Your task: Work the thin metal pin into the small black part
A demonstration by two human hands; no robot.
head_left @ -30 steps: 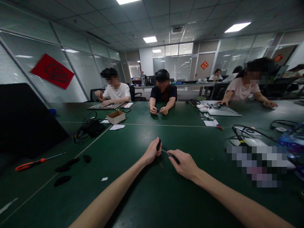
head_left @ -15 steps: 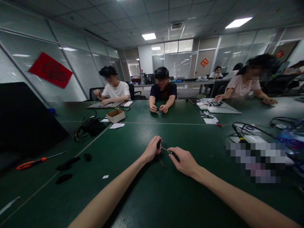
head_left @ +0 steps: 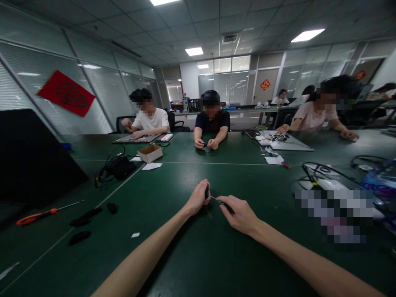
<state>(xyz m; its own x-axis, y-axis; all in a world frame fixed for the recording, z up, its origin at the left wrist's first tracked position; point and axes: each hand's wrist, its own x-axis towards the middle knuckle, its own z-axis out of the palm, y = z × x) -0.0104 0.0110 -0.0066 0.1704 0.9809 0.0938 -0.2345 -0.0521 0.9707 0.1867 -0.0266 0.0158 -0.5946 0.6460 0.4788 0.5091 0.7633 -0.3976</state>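
My left hand (head_left: 199,198) is closed around a small black object (head_left: 207,191), held on edge just above the table; its exact kind I cannot make out. In my right hand (head_left: 239,211) is a small screwdriver (head_left: 228,207) with a dark handle, pinched between thumb and fingers. Its thin metal shaft points left and reaches the black object at my left palm. The tip is too small to see clearly, so whether it touches cannot be told.
On the green table (head_left: 185,239) an orange-and-black screwdriver (head_left: 40,215) and several black pieces (head_left: 79,238) lie at left. Farther off are a cardboard box (head_left: 150,153) and a black cable bundle (head_left: 117,168). Cables and a white device (head_left: 334,185) lie right. Co-workers sit opposite.
The view has shifted slightly, so the table things appear a little lower. Both hands keep nearly the same hold and place, with the screwdriver still pointing at the black object.
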